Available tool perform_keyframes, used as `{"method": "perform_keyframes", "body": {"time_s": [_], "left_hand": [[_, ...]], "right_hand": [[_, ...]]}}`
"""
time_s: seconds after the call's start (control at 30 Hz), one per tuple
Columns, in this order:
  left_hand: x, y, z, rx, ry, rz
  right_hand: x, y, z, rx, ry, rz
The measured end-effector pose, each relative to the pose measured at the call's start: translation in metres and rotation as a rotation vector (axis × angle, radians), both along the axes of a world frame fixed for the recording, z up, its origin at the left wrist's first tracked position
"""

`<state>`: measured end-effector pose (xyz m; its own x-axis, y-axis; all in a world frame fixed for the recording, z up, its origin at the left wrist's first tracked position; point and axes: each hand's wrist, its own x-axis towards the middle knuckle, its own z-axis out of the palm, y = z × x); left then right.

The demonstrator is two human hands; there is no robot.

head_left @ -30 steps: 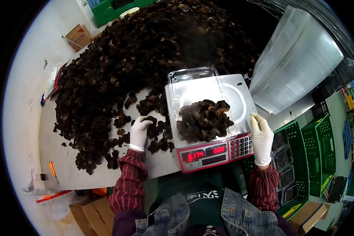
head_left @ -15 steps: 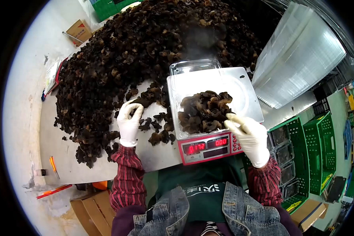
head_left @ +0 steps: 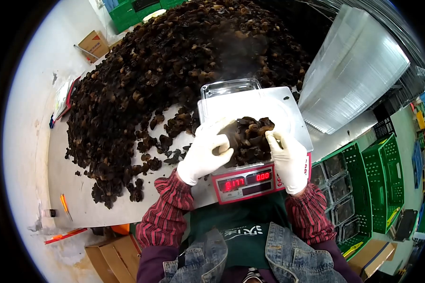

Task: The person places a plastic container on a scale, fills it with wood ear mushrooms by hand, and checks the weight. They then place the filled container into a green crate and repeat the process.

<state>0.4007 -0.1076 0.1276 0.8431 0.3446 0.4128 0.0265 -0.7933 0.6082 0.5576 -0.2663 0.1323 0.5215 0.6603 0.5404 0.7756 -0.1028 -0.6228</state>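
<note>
A loose heap of dark brown wood ear mushrooms [head_left: 251, 139] fills a clear plastic tray on the digital scale [head_left: 295, 113]. Its red panel glows with what looks like 0.177 and 0.00. My left hand [head_left: 205, 153], in a white glove, curves against the left side of the heap, thumb and fingers apart. At the opposite side, my gloved right hand [head_left: 289, 162] has its fingers bent in and tips together at the edge of the mushrooms. What lies under those fingertips is partly hidden. Behind the scale plate stands a clear empty tray [head_left: 231, 86].
A huge mound of wood ears [head_left: 174, 61] covers the back of the metal table [head_left: 87, 188]. Stacked clear trays [head_left: 354, 70] lean at the right. Green crates [head_left: 382, 174] stand low on the right, one with packed clear boxes [head_left: 340, 186]. Cardboard boxes [head_left: 111, 259] sit below.
My left hand has moved right from the loose mushrooms on the table to the heap on the scale. My right hand has shifted slightly left. The reading rose from about 0.172 to 0.177.
</note>
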Motion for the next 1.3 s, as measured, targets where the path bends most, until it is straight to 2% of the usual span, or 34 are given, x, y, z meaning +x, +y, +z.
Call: {"method": "perform_keyframes", "body": {"time_s": [0.07,0.1,0.13,0.2,0.27,0.3,0.33,0.37,0.4,0.43,0.47,0.5,0.53,0.57,0.63,0.67,0.73,0.77,0.8,0.87,0.93,1.03,1.07,1.13,1.2,1.3], "left_hand": [[-0.002,0.007,0.007,-0.294,-0.156,-0.056],[-0.003,0.012,0.009,-0.442,-0.188,-0.004],[0.001,0.018,0.008,-0.415,-0.256,0.069],[0.014,0.041,-0.004,-0.238,-0.226,0.361],[0.026,0.062,-0.014,-0.274,0.018,0.526],[0.029,0.076,-0.024,-0.239,0.151,0.461],[0.031,0.079,-0.025,-0.237,0.147,0.458],[0.034,0.081,-0.027,-0.479,0.003,0.384],[0.036,0.081,-0.027,-0.721,-0.139,0.303],[0.035,0.071,-0.018,-0.777,-0.356,0.240],[0.035,0.059,-0.008,-0.832,-0.503,0.269],[0.025,0.055,-0.013,-0.791,-0.497,0.204],[0.008,0.051,-0.016,-0.532,-0.441,0.129],[-0.009,0.047,-0.018,-0.277,-0.420,0.065],[-0.037,0.014,-0.005,0.209,-0.235,0.099],[-0.046,-0.010,-0.003,0.222,-0.133,0.212],[-0.056,-0.040,-0.022,-0.704,-0.141,0.296],[-0.059,-0.046,-0.027,-1.012,-0.136,0.317],[-0.056,-0.051,-0.025,-1.015,-0.133,0.308],[-0.048,-0.061,-0.021,-1.245,-0.312,0.295],[-0.046,-0.058,-0.027,-1.218,-0.316,0.326],[-0.041,-0.065,-0.029,-1.244,-0.459,0.277],[-0.038,-0.070,-0.027,-1.251,-0.491,0.257],[-0.032,-0.083,-0.028,-1.224,-0.491,0.240],[-0.018,-0.108,-0.026,-1.222,-0.479,0.092],[-0.001,-0.134,-0.014,-1.256,-0.238,-0.137]], "right_hand": [[-0.001,-0.006,0.009,0.024,0.035,-0.058],[-0.004,-0.010,0.011,0.041,0.075,-0.110],[-0.004,-0.013,0.009,0.042,0.077,-0.111],[-0.003,-0.017,0.004,0.087,0.147,-0.206],[0.002,-0.021,-0.001,0.056,0.143,-0.236],[0.009,-0.021,-0.013,0.098,0.140,-0.253],[0.012,-0.019,-0.014,0.140,0.136,-0.269],[0.011,-0.027,-0.005,-0.035,0.307,-0.273],[0.014,-0.029,-0.006,-0.035,0.305,-0.278],[0.019,-0.032,-0.011,-0.013,0.404,-0.221],[0.025,-0.033,-0.018,0.012,0.503,-0.163],[0.029,-0.035,-0.030,0.083,0.438,-0.105],[0.030,-0.038,-0.030,0.084,0.439,-0.110],[0.032,-0.042,-0.029,0.054,0.588,-0.028],[0.028,-0.046,-0.017,-0.072,0.835,0.087],[0.024,-0.045,-0.012,-0.068,0.839,0.083],[0.019,-0.041,-0.007,-0.294,1.082,0.215],[0.015,-0.042,-0.012,-0.207,1.147,0.297],[0.013,-0.040,-0.013,-0.151,1.160,0.322],[0.010,-0.040,-0.029,-0.064,1.118,0.294],[0.002,-0.042,-0.022,-0.032,1.139,0.235],[-0.005,-0.051,-0.025,0.088,1.126,0.277],[-0.004,-0.061,-0.010,0.006,1.096,0.218],[-0.006,-0.080,0.000,0.139,1.178,0.145],[0.003,-0.109,0.009,0.169,1.002,0.017],[0.025,-0.171,0.058,0.143,0.935,-0.182]]}}
